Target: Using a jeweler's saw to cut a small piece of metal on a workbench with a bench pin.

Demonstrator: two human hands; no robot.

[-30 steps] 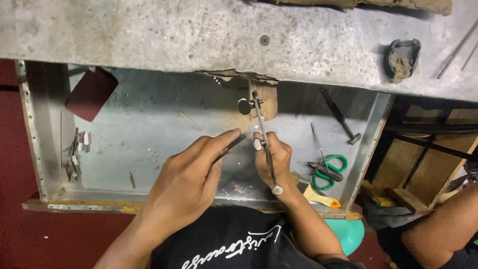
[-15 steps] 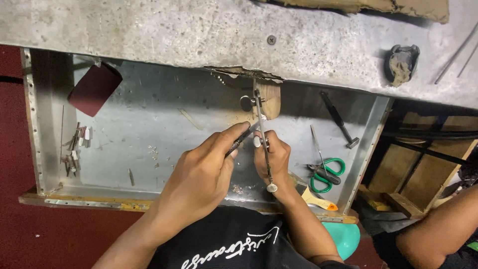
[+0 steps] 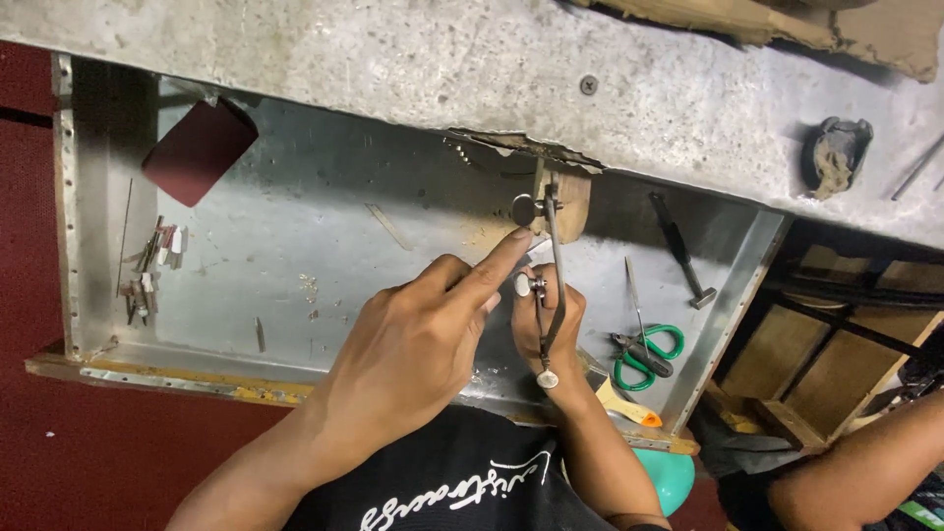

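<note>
Grey, scuffed tabletop (image 3: 688,88) runs across the upper view; below its edge a metal tray (image 3: 295,256) hangs at your lap, likely placed there to catch filings and keep tools within reach.

A wooden peg (image 3: 573,202) juts from the tabletop edge over the tray. It appears to serve as the rest for the work, which is why both your hands meet just below it.

Your left hand (image 3: 413,344) reaches across from the lower left. Its fingers (image 3: 492,265) are pinched together, index extended to the peg; what they grip is hidden, so you cannot tell the item.

Your right hand (image 3: 546,329) sits just beside the left, fingers clenched around a saw frame (image 3: 553,285). The frame stands nearly upright, its top clamp at the peg and its round end knob below your palm, a hold suited to vertical strokes against the peg.

Right of your hands, in the tray: a hammer (image 3: 678,251), green-handled shears (image 3: 644,356) and a thin rod (image 3: 634,295).

At the far left of the tray: a dark red sheet (image 3: 197,147) and a cluster of small bits (image 3: 152,265).

Another person's arm (image 3: 865,472) enters at lower right.
</note>
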